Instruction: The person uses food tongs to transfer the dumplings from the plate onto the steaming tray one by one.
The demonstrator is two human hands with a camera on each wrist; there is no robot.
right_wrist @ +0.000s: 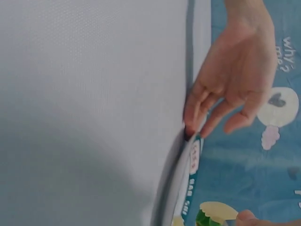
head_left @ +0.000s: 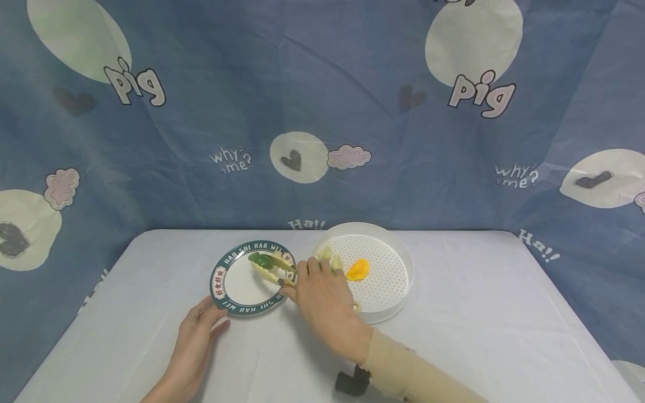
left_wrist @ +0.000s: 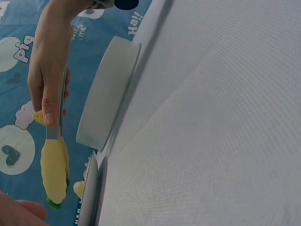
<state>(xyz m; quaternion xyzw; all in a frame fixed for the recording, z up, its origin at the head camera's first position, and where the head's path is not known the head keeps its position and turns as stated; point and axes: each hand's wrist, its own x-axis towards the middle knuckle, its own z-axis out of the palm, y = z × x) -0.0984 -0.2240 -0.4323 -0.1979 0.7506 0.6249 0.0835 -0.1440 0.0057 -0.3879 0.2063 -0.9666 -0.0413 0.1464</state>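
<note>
My right hand (head_left: 327, 302) grips tongs (left_wrist: 52, 133) with pale yellow tips. The tips pinch a green piece (head_left: 261, 260), held above a white plate (head_left: 237, 282) with a dark green lettered rim. Under the tongs, a pale yellow piece (left_wrist: 79, 189) lies on the plate. My left hand (head_left: 194, 341) is at the plate's near left edge. Its fingertips (right_wrist: 190, 125) touch the rim, while the thumb (left_wrist: 33, 207) stands off it. Most of the tongs' handle is hidden under my right hand in the head view.
Right of the plate stands a round white basket (head_left: 406, 280) with a perforated bottom. It holds an orange-yellow piece (head_left: 358, 270) and pale green pieces (head_left: 325, 253), partly hidden by my right hand. A blue printed cloth (head_left: 383, 184) hangs behind the white-covered table (head_left: 478, 313).
</note>
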